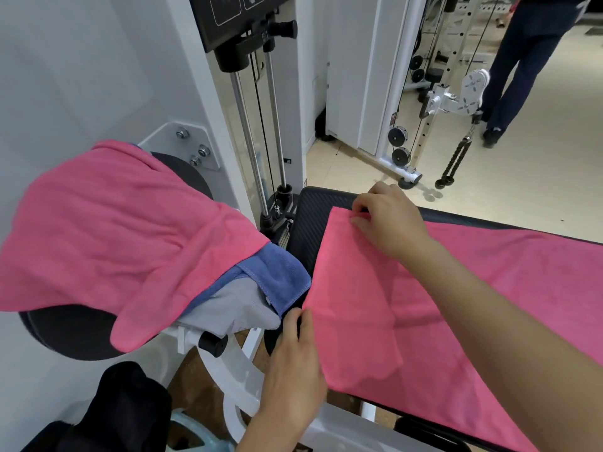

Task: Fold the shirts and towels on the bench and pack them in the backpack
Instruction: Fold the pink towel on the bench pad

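A pink towel (440, 288) lies spread along the black bench (310, 216), its left end folded over. My right hand (388, 220) pinches the far left corner of that towel. My left hand (293, 360) holds the near left corner at the bench's front edge. On the round pad to the left lies a pile: another pink towel (114, 230) on top, a blue towel (277, 275) under it and a grey garment (235, 305) below. A black fabric item (124, 406), possibly the backpack, sits at the bottom left.
A white gym machine with steel guide rods (257, 132) stands right behind the bench's left end. A black knob (212, 344) sticks out below the pile. Another person's legs (522, 70) are on the beige floor at the far right, beside a cable machine (421, 125).
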Motion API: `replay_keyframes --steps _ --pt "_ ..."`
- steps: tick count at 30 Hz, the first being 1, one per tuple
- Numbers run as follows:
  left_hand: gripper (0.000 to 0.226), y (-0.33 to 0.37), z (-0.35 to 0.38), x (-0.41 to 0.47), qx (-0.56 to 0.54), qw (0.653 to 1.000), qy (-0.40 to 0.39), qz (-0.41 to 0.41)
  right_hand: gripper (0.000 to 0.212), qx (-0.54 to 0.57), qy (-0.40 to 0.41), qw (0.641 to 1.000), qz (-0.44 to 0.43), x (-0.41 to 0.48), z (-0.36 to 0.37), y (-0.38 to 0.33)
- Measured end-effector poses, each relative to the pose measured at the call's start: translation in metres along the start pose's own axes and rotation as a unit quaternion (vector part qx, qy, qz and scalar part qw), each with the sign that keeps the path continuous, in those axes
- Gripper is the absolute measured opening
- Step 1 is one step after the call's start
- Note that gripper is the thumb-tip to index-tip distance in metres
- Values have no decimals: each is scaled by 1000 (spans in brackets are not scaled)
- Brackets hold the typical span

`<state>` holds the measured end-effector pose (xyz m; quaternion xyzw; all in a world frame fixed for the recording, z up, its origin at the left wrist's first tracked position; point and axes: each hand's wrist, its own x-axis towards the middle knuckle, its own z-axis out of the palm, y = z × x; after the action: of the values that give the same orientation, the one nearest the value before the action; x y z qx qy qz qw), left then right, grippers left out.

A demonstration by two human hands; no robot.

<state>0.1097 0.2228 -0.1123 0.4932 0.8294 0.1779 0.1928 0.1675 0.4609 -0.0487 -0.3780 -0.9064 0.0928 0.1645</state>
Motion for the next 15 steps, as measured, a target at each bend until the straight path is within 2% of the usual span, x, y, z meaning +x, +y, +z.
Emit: replay_keyframes --steps 4,8,9,11,13,15 --pt "81 -1 -1 0 19 1000 -22 9 8 19 -1 999 40 12 -1 -2" --pt "85 4 -4 1 114 991 -68 1 10 21 4 998 64 25 -5 -8" --pt "84 5 -7 2 134 989 -58 4 11 15 5 998 62 25 -3 -10" --pt "83 5 -13 5 150 987 12 54 13 9 20 998 59 23 1 -12" --pt "68 1 -10 16 175 967 108 150 15 14 42 998 52 18 5 -11" --pt "53 0 -12 35 222 945 144 192 16 21 63 997 50 16 8 -9"
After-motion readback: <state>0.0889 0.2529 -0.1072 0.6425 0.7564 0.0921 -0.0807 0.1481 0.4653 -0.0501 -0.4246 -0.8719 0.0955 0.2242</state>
